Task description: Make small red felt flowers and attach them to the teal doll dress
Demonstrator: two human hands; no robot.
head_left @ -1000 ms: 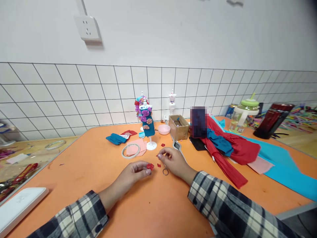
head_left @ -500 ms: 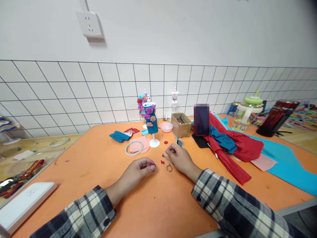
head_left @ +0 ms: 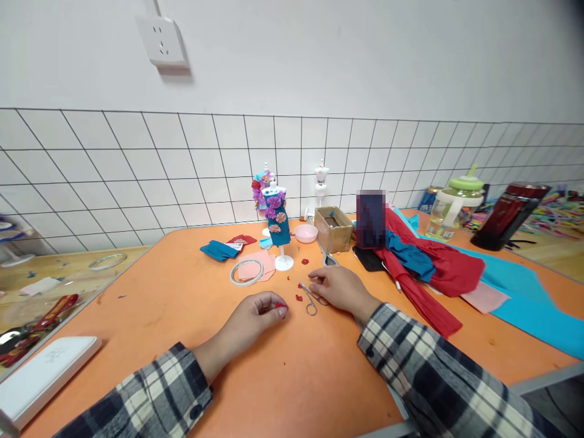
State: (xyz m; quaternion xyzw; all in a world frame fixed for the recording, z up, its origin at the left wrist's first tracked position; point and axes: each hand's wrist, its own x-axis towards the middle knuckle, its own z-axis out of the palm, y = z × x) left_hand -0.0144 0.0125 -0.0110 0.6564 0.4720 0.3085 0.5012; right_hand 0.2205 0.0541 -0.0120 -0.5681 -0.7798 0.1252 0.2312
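While left hand (head_left: 259, 313) pinches scrap (head_left: 281, 306), bottle (head_left: 455, 210) holding liquid (head_left: 438, 232)

1. The left sleeve (head_left: 150, 389) is showing a plaid of black, grey and cream.
2. Pale bands are crossing the dark squares.
3. The right sleeve (head_left: 424, 365) is carrying the same plaid, its fabric creasing a little.
4. A dark, round button (head_left: 195, 412) is sitting on the left cuff (head_left: 192, 372).
5. A similar button (head_left: 370, 351) is marking the right cuff (head_left: 376, 328).

A red scrap (head_left: 280, 305) is pinched in the left hand (head_left: 255, 314), small scissors (head_left: 311, 298) are seen beside the right hand (head_left: 342, 289), and a mannequin (head_left: 278, 233) is dressed in blue
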